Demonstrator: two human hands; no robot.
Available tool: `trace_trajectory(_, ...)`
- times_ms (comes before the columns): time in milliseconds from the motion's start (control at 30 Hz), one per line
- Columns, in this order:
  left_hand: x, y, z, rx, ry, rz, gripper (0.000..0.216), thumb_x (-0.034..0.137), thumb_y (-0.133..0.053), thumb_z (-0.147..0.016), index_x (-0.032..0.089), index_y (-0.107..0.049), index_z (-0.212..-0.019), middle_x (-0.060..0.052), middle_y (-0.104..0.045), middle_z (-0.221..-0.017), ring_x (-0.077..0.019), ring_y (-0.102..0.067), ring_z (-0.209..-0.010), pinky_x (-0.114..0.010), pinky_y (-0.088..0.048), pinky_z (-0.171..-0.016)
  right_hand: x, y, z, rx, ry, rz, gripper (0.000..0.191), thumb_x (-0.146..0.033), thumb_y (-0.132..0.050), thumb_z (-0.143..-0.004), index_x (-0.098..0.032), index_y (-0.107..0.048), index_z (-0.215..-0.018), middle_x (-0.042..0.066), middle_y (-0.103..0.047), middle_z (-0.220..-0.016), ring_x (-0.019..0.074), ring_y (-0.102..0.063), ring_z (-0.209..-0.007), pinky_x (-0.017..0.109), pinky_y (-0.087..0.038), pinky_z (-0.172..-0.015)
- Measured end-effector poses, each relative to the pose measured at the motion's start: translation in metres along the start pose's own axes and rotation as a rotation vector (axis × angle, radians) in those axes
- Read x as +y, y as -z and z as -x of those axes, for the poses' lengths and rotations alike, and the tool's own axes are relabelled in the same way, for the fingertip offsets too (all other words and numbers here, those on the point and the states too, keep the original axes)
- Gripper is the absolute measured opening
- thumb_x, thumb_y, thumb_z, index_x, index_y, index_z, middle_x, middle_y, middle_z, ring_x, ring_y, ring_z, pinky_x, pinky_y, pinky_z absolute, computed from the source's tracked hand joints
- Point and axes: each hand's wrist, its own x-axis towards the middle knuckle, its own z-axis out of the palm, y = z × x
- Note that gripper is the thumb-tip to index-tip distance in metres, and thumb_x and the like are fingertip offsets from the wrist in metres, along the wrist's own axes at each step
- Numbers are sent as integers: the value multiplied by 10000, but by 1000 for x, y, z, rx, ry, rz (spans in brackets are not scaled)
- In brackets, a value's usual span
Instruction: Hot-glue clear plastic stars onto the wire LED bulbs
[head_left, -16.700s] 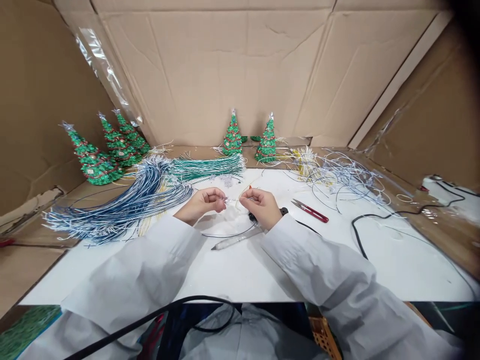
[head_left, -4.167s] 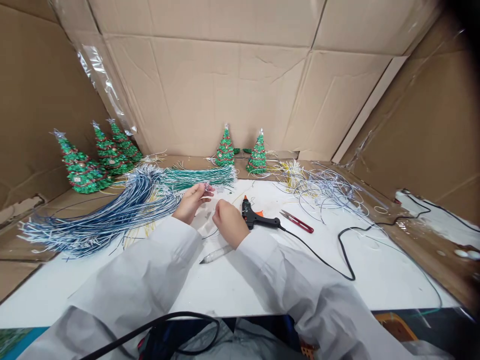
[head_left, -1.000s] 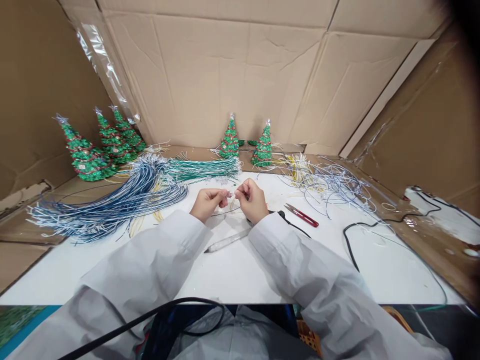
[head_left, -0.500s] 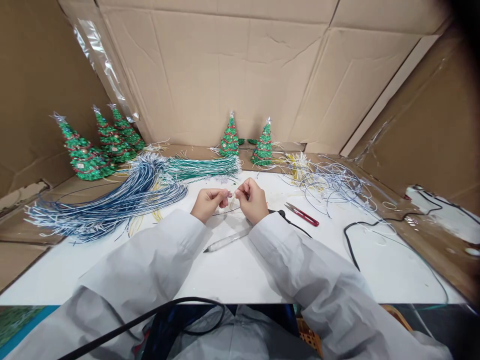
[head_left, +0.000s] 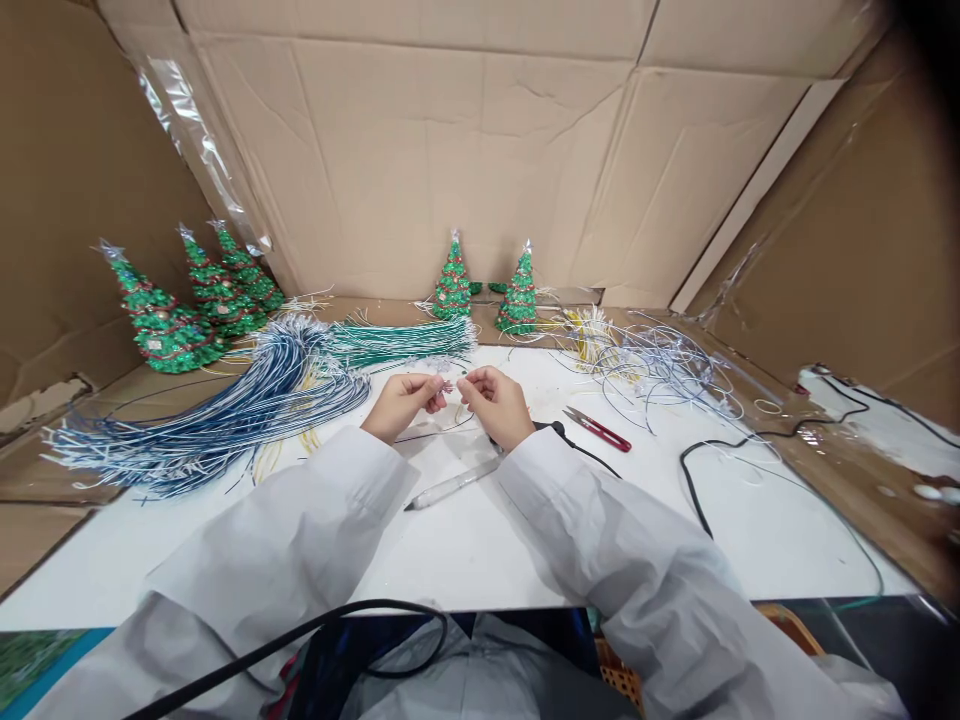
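Note:
My left hand (head_left: 401, 402) and my right hand (head_left: 495, 402) meet over the middle of the white table (head_left: 480, 540), fingertips pinched together. Between them is a tiny sparkly piece (head_left: 444, 385) on a thin wire; the left fingers pinch the piece and the right fingers pinch the wire beside it. A clear glue stick (head_left: 450, 485) lies on the table just below my wrists. The black glue gun is mostly hidden behind my right hand; its cord (head_left: 697, 500) trails off to the right.
A blue-and-white wire bundle (head_left: 217, 420) and a green bundle (head_left: 397, 342) lie to the left. Loose white wires (head_left: 660, 365) and red snips (head_left: 598, 430) sit to the right. Glittery green trees (head_left: 172, 310) stand at the left, two more (head_left: 487, 285) at the back. Cardboard walls surround the table.
Both hands stay pinched together on the small piece and have drifted slightly left in view over the last second. Four seconds ago the right hand lay on the table beside the glue gun.

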Motion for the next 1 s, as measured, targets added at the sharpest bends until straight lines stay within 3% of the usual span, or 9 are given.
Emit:
trace_trajectory(267, 1, -3, 3, 11, 2, 1, 430, 534, -664, -643, 119, -626, -537, -20, -588, -508, -92, -480, -465, -235, -418, -503, -5, 3, 2, -17, 48, 97, 154, -275, -506, -762, -194, -513, -631, -5, -577, -556, 121, -501, -490, 244, -386, -494)
trace_trajectory(733, -8, -7, 7, -8, 14, -12, 406, 519, -668, -642, 115, -666, -602, 0, -560, -472, -85, -452, -438, -227, -387, -460, -2, 6, 7, -12, 20, 166, 132, -224, -536, -724, -164, -580, -615, 14, -627, -547, 115, -526, -475, 226, -394, -491)
trace_trajectory(1000, 12, 0, 5, -10, -24, 19, 410, 515, -674, -653, 129, -623, -523, 1, -544, -482, -85, -445, -461, -231, -382, -496, -8, 7, 5, -60, -19, 102, 227, -331, -544, -756, -155, -595, -622, 40, -655, -560, 125, -565, -490, 228, -427, -502)
